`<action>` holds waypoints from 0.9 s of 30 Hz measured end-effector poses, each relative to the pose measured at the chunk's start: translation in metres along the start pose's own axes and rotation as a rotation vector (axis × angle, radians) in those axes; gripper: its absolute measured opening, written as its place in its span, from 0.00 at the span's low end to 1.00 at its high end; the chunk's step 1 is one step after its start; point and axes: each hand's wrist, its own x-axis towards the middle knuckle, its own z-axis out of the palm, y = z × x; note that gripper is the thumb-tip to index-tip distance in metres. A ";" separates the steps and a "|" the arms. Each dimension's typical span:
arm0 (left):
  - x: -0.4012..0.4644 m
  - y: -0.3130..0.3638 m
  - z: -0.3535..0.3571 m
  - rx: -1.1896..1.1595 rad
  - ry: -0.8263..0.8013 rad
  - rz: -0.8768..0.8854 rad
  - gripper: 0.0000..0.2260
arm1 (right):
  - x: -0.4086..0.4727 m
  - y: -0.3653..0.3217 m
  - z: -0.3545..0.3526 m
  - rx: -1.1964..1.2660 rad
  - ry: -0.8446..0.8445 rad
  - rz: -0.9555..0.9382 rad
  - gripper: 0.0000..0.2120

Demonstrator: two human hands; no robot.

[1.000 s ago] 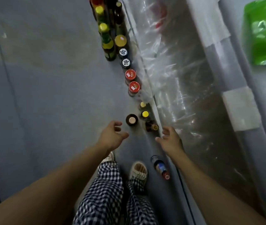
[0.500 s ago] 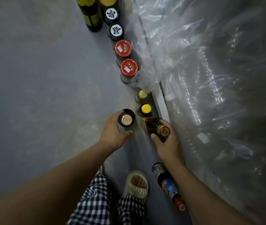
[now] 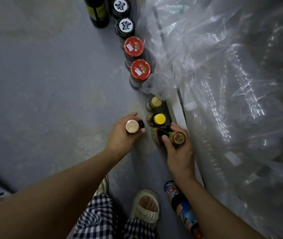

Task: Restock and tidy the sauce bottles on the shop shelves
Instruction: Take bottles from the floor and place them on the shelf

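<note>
A row of sauce bottles and jars stands on the grey floor along the foot of a plastic-covered shelf. My left hand (image 3: 123,137) grips a dark bottle with a pale gold cap (image 3: 132,126) by its neck. My right hand (image 3: 178,149) grips a dark bottle with a green and red cap (image 3: 177,138), tilted towards me. Just beyond them stand a yellow-capped bottle (image 3: 159,118) and a pale-capped bottle (image 3: 155,102). Two red-lidded jars (image 3: 140,69) come farther along the row, then two black-lidded jars (image 3: 125,26).
Crinkled clear plastic sheeting (image 3: 223,75) covers the shelf on the right and hangs over the row's edge. A colourful bottle (image 3: 182,206) lies on the floor by my right forearm. My sandalled foot (image 3: 146,206) is below. A tall dark bottle (image 3: 97,11) stands at the top.
Both hands reached down from open air and closed round a bottle each. The view has dropped closer to the floor, and the two held bottles now sit higher in my hands.
</note>
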 end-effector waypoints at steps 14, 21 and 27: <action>-0.004 0.101 -0.115 -0.019 0.404 -0.205 0.16 | 0.001 -0.112 -0.039 0.048 -0.258 0.011 0.13; -0.039 0.214 -0.190 -0.190 0.504 -0.106 0.17 | 0.008 -0.229 -0.057 0.213 -0.324 0.042 0.17; -0.087 0.311 -0.249 -0.312 0.538 -0.021 0.17 | 0.002 -0.347 -0.093 0.345 -0.306 -0.050 0.10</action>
